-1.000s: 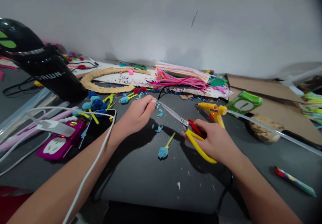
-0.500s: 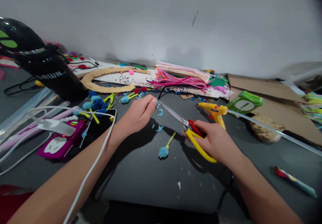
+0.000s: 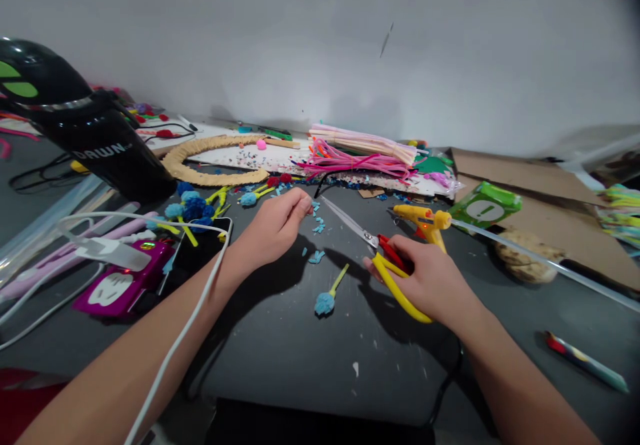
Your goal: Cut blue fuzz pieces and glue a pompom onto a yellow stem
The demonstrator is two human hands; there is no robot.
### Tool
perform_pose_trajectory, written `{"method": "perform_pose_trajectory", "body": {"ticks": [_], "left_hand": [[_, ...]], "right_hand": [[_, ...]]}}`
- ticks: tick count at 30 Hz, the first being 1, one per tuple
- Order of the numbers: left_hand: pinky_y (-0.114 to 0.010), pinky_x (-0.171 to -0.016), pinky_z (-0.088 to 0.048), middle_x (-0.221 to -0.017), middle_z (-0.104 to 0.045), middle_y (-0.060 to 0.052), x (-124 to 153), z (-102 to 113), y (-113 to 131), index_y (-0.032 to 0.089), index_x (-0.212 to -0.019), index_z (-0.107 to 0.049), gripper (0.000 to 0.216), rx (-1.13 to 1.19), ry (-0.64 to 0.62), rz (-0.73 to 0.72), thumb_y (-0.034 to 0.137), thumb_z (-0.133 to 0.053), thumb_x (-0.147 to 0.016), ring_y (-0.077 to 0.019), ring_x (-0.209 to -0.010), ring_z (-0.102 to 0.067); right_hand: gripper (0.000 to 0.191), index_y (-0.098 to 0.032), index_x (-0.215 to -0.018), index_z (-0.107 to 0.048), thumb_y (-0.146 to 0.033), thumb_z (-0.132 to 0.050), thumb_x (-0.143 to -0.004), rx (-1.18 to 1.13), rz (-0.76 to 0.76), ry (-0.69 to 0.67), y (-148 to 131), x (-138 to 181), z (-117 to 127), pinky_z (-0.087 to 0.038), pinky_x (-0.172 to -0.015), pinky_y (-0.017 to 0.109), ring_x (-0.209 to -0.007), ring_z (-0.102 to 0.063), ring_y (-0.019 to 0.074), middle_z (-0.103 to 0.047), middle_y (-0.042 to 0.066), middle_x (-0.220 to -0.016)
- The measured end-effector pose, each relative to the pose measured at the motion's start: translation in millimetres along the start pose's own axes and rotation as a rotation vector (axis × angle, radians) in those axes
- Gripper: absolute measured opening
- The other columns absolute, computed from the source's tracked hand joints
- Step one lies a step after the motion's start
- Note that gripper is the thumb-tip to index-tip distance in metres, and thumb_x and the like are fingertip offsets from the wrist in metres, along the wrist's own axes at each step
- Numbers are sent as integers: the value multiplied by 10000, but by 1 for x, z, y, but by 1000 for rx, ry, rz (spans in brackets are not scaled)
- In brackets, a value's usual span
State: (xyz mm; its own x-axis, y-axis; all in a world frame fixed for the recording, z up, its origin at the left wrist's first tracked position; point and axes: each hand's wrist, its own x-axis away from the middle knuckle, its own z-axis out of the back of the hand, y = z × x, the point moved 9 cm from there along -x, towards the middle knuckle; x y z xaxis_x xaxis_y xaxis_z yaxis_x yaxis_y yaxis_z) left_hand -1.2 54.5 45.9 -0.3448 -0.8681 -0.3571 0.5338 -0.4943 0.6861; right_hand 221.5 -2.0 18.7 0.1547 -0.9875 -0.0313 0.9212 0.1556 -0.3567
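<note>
My right hand (image 3: 425,278) grips a pair of scissors (image 3: 387,258) by red and yellow handles. Their blades look closed and point up and left, the tip just right of my left hand (image 3: 280,225). That hand is closed in a pinch; what its fingertips hold, if anything, is hidden or too small to name. Small light-blue snippets (image 3: 318,225) lie on the dark table between the two hands. Below them rests a light-blue pompom flower (image 3: 325,303) on a short yellow-green stem.
A yellow glue gun (image 3: 423,218) lies right of the scissors, near a green packet (image 3: 487,206). Bundled pipe cleaners (image 3: 360,155) lie at the back. Left are a black bottle (image 3: 115,145), blue pompoms (image 3: 195,208) and a purple power adapter (image 3: 125,278) with white cable.
The scissors and my right hand have shifted slightly right, so the blade tip sits a little farther from my left fingertips. My left hand has hardly moved.
</note>
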Motion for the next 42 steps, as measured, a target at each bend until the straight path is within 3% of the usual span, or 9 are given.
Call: {"method": "perform_pose_trajectory", "body": {"ticks": [27,42], "left_hand": [[-227,-589,-337,-675,-487,28,1,5,6,171,-812,-508,198,-64,32,-80,232,-417,-977,-97,-597,-421],[-229,-597,-353,-693,-524,19,0,7,4,169,-827,-538,162,-87,45,-87,194,-441,-955,-100,-606,-448]], "right_hand": [[347,-228,-698,-418,-504,-590,-820,7,53,-76,-5,1,-7,-225,-533,261,-551,-374,130,-461,-42,-569],[379,-229,-680,-422,-529,-622,-798,-32,7,-57,-2,1,-5,-236,-528,257,-554,-379,129,-453,-48,-561]]}}
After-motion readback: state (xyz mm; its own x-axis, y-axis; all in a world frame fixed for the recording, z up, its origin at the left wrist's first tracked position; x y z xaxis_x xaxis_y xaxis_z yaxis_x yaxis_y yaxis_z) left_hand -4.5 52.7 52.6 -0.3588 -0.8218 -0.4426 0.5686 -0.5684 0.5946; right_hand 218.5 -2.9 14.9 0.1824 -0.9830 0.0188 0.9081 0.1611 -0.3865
